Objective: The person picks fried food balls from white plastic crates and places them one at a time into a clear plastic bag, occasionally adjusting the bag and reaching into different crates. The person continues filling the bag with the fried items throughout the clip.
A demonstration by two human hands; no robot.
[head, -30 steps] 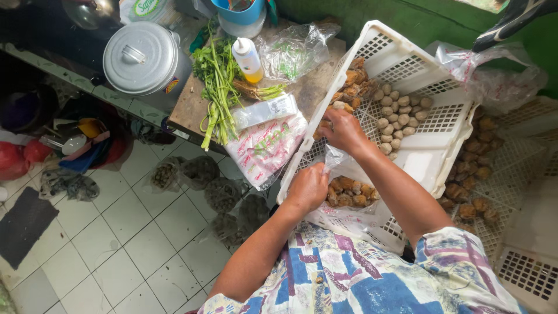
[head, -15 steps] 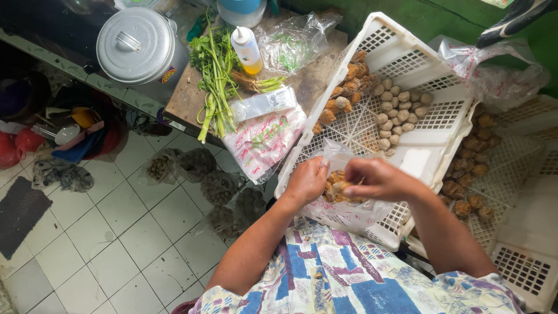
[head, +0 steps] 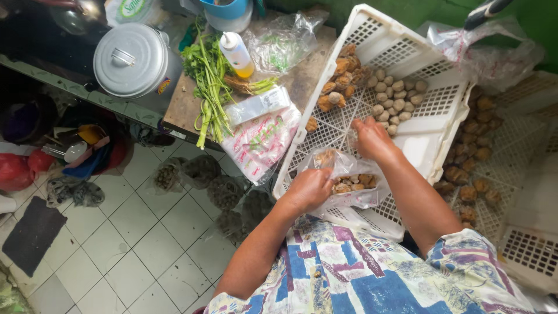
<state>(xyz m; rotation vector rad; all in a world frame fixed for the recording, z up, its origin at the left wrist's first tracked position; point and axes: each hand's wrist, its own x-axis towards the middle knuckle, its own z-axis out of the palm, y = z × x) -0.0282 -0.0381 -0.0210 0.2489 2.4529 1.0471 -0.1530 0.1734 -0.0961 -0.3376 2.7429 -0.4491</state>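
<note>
Both hands busy: left hand (head: 311, 189) gripping clear plastic bag (head: 349, 174) of brown fried balls at the near rim of white crate (head: 430, 151), right hand (head: 372, 136) reaching, fingers curled, onto crate mesh beside pale balls (head: 395, 96).

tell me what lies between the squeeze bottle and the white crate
In the head view, a crumpled clear plastic bag with green bits inside lies on the wooden board between the squeeze bottle and the white crate.
</note>
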